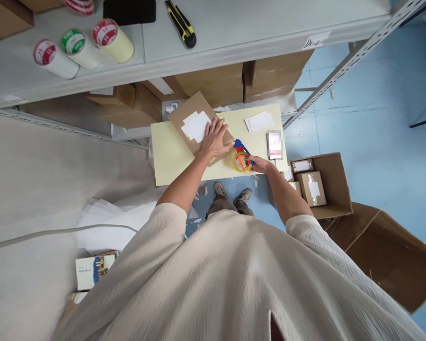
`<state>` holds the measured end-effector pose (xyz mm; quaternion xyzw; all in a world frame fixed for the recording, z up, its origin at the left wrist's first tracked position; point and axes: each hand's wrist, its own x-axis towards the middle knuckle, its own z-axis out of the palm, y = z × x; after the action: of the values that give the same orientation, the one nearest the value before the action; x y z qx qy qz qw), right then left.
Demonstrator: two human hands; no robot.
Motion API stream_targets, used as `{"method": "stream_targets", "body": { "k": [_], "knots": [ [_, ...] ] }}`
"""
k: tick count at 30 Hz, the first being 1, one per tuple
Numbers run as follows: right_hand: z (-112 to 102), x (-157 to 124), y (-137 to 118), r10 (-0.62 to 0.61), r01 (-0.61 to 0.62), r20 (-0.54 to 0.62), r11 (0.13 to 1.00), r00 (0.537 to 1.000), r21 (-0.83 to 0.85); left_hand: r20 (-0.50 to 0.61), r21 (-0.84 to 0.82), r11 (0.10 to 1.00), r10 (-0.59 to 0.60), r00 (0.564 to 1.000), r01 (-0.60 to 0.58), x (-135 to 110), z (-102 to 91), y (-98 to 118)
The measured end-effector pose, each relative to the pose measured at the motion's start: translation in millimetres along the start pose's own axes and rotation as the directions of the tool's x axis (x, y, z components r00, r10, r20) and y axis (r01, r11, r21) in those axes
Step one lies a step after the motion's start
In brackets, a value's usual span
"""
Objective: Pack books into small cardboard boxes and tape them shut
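Note:
My left hand [216, 139] lies flat, fingers spread, on a brown cardboard parcel [184, 117] with white labels, which rests tilted on a pale yellow table [170, 156]. My right hand [261, 164] grips a tape dispenser [241, 156] with a blue body, red handle and yellowish tape roll. The dispenser sits at the parcel's near right edge, close to my left hand.
A white paper stack [259, 121] and a blurred card [274, 144] lie on the table. A grey shelf [234, 33] above holds tape rolls [81, 45], a yellow-black utility knife [181, 23] and a black device [129, 10]. An open carton with small boxes [317, 182] stands on the blue floor at right.

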<state>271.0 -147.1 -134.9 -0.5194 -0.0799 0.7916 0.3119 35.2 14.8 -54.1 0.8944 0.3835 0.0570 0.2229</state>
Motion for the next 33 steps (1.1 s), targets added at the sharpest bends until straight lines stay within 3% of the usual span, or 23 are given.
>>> {"method": "stream_targets", "body": {
  "k": [6, 12, 16, 19, 25, 27, 29, 31, 33],
  "knots": [
    [5, 3, 3, -0.051, 0.053, -0.036, 0.997, 0.998, 0.061, 0.062, 0.046, 0.995, -0.096, 0.993, 0.093, 13, 0.9, 5],
    [1, -9, 12, -0.065, 0.068, -0.052, 0.996, 0.997, 0.053, -0.061, -0.039, 0.986, -0.161, 0.985, 0.159, 35, 4.0, 13],
    [6, -8, 17, -0.077, 0.082, -0.052, 0.992, 0.996, 0.096, -0.154, -0.079, 0.964, -0.264, 0.952, 0.254, 49, 7.2, 20],
    [9, -3, 18, -0.112, 0.119, -0.095, 0.990, 0.989, 0.072, -0.153, -0.060, 0.960, -0.278, 0.948, 0.272, 49, 5.1, 19],
    [8, 0, 24, -0.141, 0.145, -0.075, 0.988, 0.987, 0.050, 0.022, -0.009, 1.000, -0.018, 1.000, 0.018, 8, -22.5, -3],
    [7, 0, 24, -0.140, 0.143, -0.071, 0.989, 0.988, 0.047, 0.157, -0.026, 0.991, 0.132, 0.979, -0.129, -11, -34.2, -14],
    [7, -1, 22, -0.137, 0.140, -0.066, 0.989, 0.988, 0.048, 0.273, -0.037, 0.970, 0.240, 0.932, -0.239, -27, -42.8, -24],
    [7, -2, 20, -0.137, 0.140, -0.067, 0.989, 0.988, 0.049, 0.337, -0.037, 0.953, 0.295, 0.894, -0.301, -37, -46.3, -31],
    [7, -2, 19, -0.137, 0.140, -0.070, 0.989, 0.988, 0.043, 0.347, -0.019, 0.949, 0.303, 0.888, -0.316, -41, -44.6, -33]
  ]
}}
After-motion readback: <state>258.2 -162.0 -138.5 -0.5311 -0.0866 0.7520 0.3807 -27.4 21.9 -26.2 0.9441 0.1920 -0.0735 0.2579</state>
